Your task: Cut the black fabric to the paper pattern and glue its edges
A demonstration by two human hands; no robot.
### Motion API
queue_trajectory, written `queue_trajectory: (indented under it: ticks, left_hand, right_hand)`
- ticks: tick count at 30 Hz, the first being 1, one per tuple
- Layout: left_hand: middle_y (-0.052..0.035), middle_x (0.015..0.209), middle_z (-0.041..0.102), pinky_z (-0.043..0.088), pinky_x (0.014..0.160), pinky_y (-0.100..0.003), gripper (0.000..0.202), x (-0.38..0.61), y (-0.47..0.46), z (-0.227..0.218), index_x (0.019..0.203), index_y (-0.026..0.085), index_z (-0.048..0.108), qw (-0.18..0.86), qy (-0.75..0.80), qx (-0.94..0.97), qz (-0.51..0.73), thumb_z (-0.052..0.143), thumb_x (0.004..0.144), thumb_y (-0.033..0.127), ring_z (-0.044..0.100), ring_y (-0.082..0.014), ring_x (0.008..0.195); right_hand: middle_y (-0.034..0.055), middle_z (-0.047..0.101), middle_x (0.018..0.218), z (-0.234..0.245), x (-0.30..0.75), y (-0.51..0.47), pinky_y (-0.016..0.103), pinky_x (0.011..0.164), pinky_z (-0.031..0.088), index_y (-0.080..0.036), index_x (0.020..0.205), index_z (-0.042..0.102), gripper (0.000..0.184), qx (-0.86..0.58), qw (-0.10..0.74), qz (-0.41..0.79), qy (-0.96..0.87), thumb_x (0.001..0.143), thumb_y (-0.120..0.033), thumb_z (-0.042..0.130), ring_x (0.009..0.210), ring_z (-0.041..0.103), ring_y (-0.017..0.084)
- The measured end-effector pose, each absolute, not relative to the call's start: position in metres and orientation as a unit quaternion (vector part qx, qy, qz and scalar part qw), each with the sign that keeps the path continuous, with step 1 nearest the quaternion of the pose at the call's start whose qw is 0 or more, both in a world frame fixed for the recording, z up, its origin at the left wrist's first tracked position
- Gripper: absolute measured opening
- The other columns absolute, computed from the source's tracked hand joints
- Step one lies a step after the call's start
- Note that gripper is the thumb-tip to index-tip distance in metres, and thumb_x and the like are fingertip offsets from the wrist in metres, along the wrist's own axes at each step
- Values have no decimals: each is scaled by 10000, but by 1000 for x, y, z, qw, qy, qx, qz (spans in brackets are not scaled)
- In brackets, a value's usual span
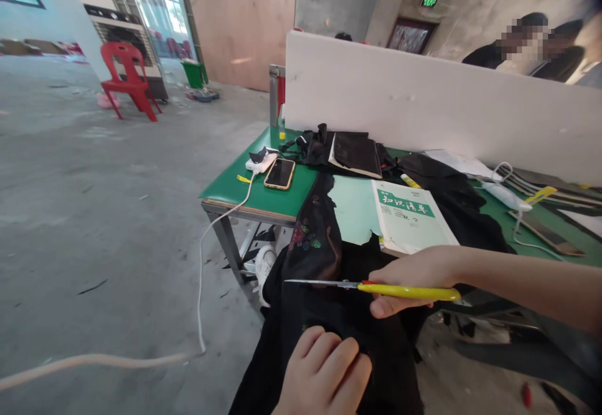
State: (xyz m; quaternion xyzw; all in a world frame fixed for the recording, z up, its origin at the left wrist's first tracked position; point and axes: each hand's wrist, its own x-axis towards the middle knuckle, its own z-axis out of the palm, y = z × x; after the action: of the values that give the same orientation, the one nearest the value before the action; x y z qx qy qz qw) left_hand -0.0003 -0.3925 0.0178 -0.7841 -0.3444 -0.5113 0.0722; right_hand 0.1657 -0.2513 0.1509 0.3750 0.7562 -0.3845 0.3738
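Yellow-handled scissors point(409, 291) are gripped in my right hand point(409, 277), with their metal blades pointing left above black fabric. The fabric point(313, 258) is thin, bears a small coloured flower pattern, and hangs from the table edge down over my lap. Below the scissors, my left hand point(324, 371) lies on this black cloth with its fingers curled into it. Just beyond my right hand, a book with a green and white cover point(414, 217) rests on the cloth at the table's edge.
On the green table point(235, 192) lie a phone point(279, 173), a white power strip point(261, 161), a black notebook point(356, 153) and a second power strip point(505, 195). A white partition point(423, 101) runs behind. A white cable point(201, 289) trails to the floor; a red chair point(126, 76) stands far left.
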Motion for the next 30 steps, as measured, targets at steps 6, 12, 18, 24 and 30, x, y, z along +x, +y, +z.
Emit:
queue_trajectory:
  ticks: [6, 12, 18, 24, 30]
  left_hand:
    - [-57, 734, 631, 412, 626, -310, 390, -2, -393, 17, 792, 130, 640, 70, -335, -784, -518, 329, 950, 304, 540, -145, 640]
    - [-19, 696, 616, 411, 609, -270, 242, 5, -388, 28, 743, 143, 626, 87, -294, -772, -557, 425, 875, 116, 492, -114, 601]
    - [-5, 738, 612, 412, 605, -260, 151, 8, -385, 34, 788, 151, 613, 58, -274, -792, -542, 479, 838, 103, 466, -113, 623]
    - [-1, 731, 608, 403, 595, -259, 129, 6, -385, 40, 797, 155, 604, 58, -274, -793, -542, 495, 824, 94, 466, -109, 615]
    - [33, 698, 600, 373, 553, -243, 124, 14, -393, 29, 812, 179, 604, 29, -283, -812, -509, 500, 842, 121, 454, -99, 603]
  right_hand:
    - [-27, 439, 610, 161, 154, -247, 277, 426, 431, -174, 713, 485, 726, 397, 462, -385, 693, 636, -878, 326, 448, 466, 117]
    - [15, 505, 631, 167, 126, -242, 334, 442, 469, -157, 692, 519, 748, 419, 489, -352, 679, 613, -882, 356, 453, 513, 146]
    - [28, 491, 524, 173, 94, -248, 357, 406, 447, -159, 548, 471, 746, 409, 504, -279, 708, 586, -895, 355, 377, 505, 171]
    - [52, 511, 453, 176, 83, -256, 360, 470, 469, -166, 503, 462, 723, 406, 473, -221, 750, 635, -866, 338, 406, 534, 188]
    - [27, 488, 455, 188, 82, -261, 346, 508, 468, -167, 523, 471, 722, 423, 461, -210, 751, 626, -873, 360, 420, 528, 172]
